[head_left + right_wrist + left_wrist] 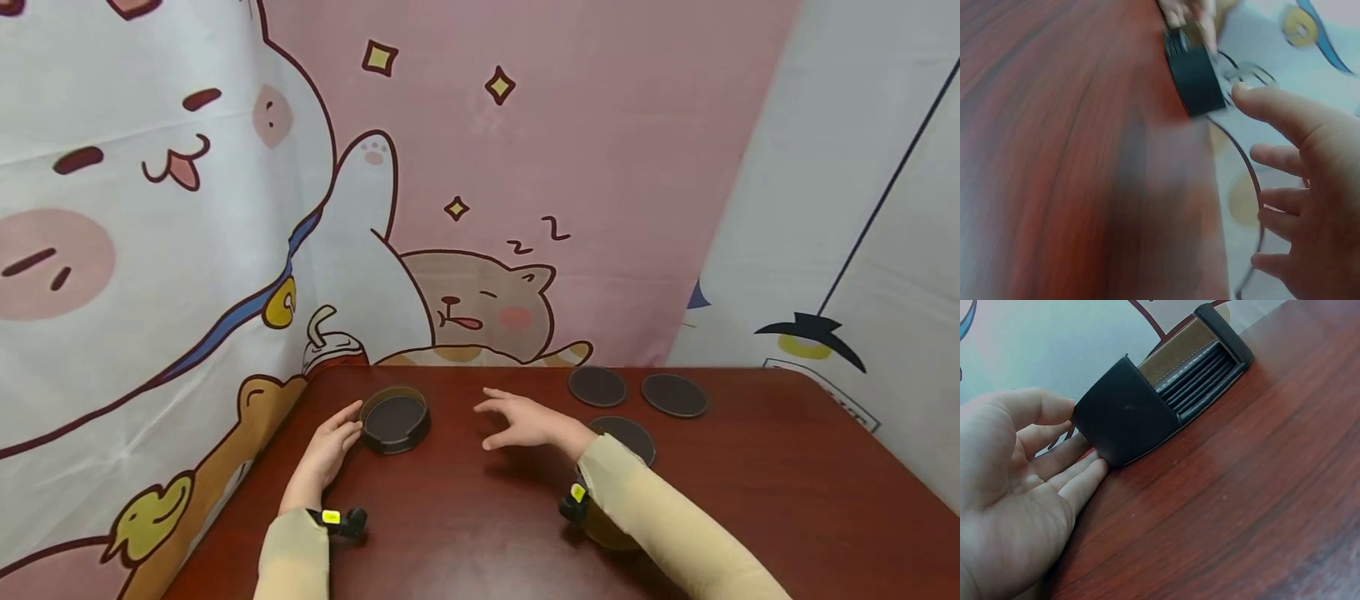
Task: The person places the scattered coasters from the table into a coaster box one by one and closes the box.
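Observation:
A round black coaster holder [407,442] with a tan lining stands on the left of the table, several dark coasters [1204,376] stacked inside it. At its left side my left hand [330,446] touches the outer wall with its fingertips, the fingers loosely extended. To the right of the holder my right hand [521,419] hovers over the table, fingers spread and nothing in them. In the right wrist view the holder [1196,78] appears beyond that hand's fingertips.
Two round dark coasters, a left one [597,387] and a right one [675,395], lie near the table's back edge. A third coaster [626,437] is partly behind my right sleeve. Below the forearm shows a yellowish-brown curved piece [611,533]. A printed cloth [600,167] hangs behind the table.

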Demonstrator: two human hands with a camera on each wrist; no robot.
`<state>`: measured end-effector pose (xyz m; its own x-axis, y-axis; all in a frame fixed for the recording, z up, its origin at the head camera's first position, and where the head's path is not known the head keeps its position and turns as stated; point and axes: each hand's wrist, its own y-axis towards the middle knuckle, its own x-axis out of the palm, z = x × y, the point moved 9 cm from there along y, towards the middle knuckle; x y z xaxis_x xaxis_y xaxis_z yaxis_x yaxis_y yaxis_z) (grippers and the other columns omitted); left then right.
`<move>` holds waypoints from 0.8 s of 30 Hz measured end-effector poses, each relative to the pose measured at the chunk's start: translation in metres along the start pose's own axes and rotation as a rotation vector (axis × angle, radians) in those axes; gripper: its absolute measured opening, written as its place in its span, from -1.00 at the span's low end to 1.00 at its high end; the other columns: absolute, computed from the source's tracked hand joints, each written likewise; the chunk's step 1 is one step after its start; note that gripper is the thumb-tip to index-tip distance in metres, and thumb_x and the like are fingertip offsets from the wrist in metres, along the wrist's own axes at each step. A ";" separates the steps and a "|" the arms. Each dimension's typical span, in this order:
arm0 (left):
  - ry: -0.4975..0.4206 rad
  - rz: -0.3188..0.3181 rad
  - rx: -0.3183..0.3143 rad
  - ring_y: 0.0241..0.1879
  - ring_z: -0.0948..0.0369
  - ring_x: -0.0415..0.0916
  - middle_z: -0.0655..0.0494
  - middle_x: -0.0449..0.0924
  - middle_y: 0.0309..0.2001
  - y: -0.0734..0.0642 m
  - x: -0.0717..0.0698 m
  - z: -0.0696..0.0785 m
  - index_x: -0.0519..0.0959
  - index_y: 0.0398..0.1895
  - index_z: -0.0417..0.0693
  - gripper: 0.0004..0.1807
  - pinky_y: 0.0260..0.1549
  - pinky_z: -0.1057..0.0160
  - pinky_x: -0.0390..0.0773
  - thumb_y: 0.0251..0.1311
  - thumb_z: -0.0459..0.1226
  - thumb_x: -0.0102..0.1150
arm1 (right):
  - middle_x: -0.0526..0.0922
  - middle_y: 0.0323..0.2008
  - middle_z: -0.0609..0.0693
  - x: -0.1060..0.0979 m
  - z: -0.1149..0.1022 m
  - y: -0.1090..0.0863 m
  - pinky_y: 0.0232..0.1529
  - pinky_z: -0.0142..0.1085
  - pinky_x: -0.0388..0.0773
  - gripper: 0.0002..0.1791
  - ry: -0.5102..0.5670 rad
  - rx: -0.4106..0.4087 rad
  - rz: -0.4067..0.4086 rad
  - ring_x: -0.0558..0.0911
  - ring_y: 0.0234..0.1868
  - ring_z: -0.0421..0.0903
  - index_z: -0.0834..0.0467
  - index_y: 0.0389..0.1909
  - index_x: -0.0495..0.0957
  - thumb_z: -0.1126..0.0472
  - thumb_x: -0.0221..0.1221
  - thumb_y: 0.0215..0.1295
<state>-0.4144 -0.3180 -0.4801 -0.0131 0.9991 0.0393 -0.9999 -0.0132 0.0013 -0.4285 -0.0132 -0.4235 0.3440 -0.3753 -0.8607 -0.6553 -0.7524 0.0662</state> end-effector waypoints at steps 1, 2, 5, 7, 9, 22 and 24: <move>-0.002 -0.002 -0.001 0.44 0.01 -0.08 -0.19 -0.17 0.51 -0.001 0.000 0.000 0.06 0.49 -0.28 -0.41 0.38 0.06 0.08 0.40 -0.48 -0.20 | 0.07 0.47 0.14 -0.004 0.009 -0.012 0.34 0.06 0.20 -0.25 0.018 0.012 0.015 0.12 0.44 0.11 0.14 0.33 0.39 -0.12 0.29 0.17; -0.001 -0.003 -0.004 0.44 0.01 -0.09 -0.18 -0.18 0.51 -0.001 -0.001 0.000 0.05 0.49 -0.28 -0.41 0.38 0.07 0.07 0.41 -0.47 -0.20 | 0.07 0.47 0.15 -0.008 0.017 -0.023 0.33 0.09 0.21 -0.26 0.038 0.027 0.028 0.12 0.44 0.13 0.13 0.34 0.39 -0.12 0.28 0.18; 0.003 -0.002 -0.012 0.44 0.00 -0.10 -0.19 -0.19 0.52 -0.003 -0.003 0.001 0.03 0.50 -0.27 -0.41 0.39 0.06 0.05 0.42 -0.45 -0.21 | 0.07 0.47 0.19 -0.022 0.042 -0.055 0.31 0.17 0.20 -0.26 0.082 0.071 0.081 0.12 0.43 0.19 0.14 0.34 0.38 -0.11 0.28 0.20; 0.008 0.001 -0.014 0.45 -0.01 -0.11 -0.20 -0.19 0.51 -0.003 -0.004 0.001 0.02 0.50 -0.27 -0.41 0.39 0.06 0.04 0.43 -0.45 -0.21 | 0.08 0.45 0.24 -0.032 0.056 -0.075 0.28 0.21 0.20 -0.25 0.100 0.091 0.121 0.12 0.42 0.25 0.18 0.34 0.37 -0.11 0.28 0.20; 0.026 0.004 -0.017 0.45 -0.03 -0.11 -0.21 -0.19 0.51 -0.003 -0.004 0.001 0.02 0.50 -0.26 -0.41 0.39 0.05 0.05 0.43 -0.44 -0.21 | 0.10 0.44 0.27 -0.041 0.071 -0.094 0.26 0.23 0.22 -0.24 0.103 0.125 0.161 0.13 0.41 0.27 0.18 0.34 0.37 -0.10 0.30 0.19; 0.039 0.004 -0.019 0.45 0.00 -0.10 -0.17 -0.18 0.51 -0.003 0.001 -0.003 0.04 0.50 -0.25 -0.41 0.37 0.08 0.07 0.41 -0.45 -0.21 | -0.02 0.44 0.38 -0.052 0.134 -0.170 0.19 0.28 0.26 -0.05 0.200 0.252 0.105 0.10 0.38 0.37 0.17 0.41 0.26 -0.01 0.43 0.00; 0.044 0.004 -0.017 0.44 -0.01 -0.10 -0.18 -0.18 0.51 -0.003 0.002 -0.003 0.04 0.50 -0.25 -0.40 0.38 0.07 0.06 0.41 -0.44 -0.20 | -0.03 0.45 0.38 -0.049 0.137 -0.173 0.19 0.28 0.25 -0.03 0.213 0.255 0.082 0.08 0.38 0.37 0.14 0.43 0.25 0.00 0.44 -0.02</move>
<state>-0.4111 -0.3163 -0.4828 -0.0165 0.9999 -0.0043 -0.9997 -0.0165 -0.0155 -0.4241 0.2101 -0.4617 0.3982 -0.5536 -0.7314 -0.8245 -0.5655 -0.0209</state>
